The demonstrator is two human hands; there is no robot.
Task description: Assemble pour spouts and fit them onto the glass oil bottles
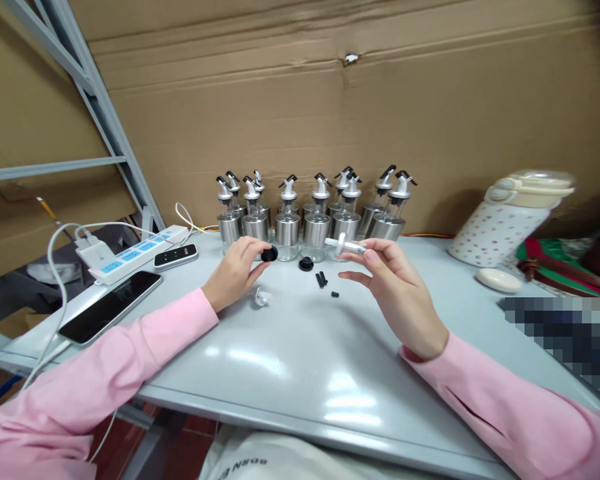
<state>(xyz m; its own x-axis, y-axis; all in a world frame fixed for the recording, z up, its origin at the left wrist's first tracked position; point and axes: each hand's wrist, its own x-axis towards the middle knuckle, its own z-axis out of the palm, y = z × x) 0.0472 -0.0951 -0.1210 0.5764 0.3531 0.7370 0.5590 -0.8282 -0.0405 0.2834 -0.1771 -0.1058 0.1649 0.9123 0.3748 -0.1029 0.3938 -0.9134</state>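
A white spout was raised above the surface, pinched between fingers of the right hand; the left hand closed its fingers on a black stopper. Metal-sleeved bottles stood behind.

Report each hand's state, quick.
Left hand: closed, pinching a black bottle stopper.
Right hand: closed, holding a white pourer spout with thumb and fingers.

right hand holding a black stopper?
No, the right hand holds a white-and-clear part, while the left hand pinches a black stopper.
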